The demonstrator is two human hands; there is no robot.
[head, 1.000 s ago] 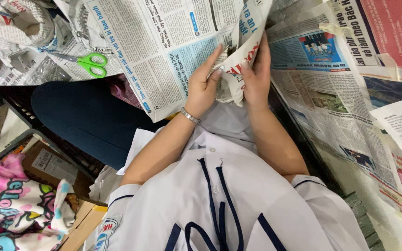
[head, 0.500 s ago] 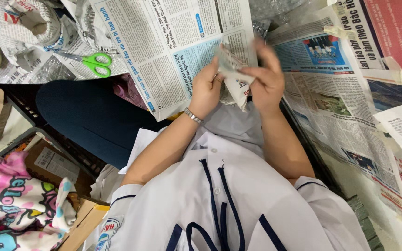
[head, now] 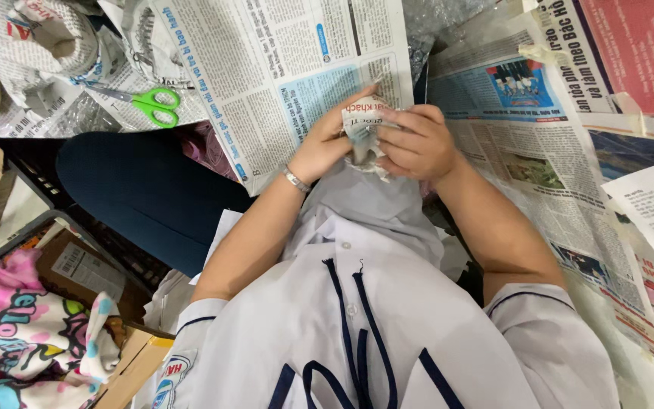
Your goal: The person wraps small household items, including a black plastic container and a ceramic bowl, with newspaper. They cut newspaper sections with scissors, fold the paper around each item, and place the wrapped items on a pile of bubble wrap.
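Observation:
Both hands meet over my lap around a small bundle wrapped in newspaper. My left hand, with a thin bracelet on its wrist, grips the bundle from the left. My right hand covers it from the right, fingers pressed over the crumpled paper. What the paper wraps is hidden. A large open newspaper sheet lies flat just beyond the hands.
Green-handled scissors lie on paper at the upper left. More newspaper sheets cover the right side. Crumpled wrapped bundles sit at the top left. A cardboard box and colourful patterned cloth are at the lower left.
A loose strip of newspaper held up between both hands has been folded down and pressed into a tight bundle. The hands have closed in around it.

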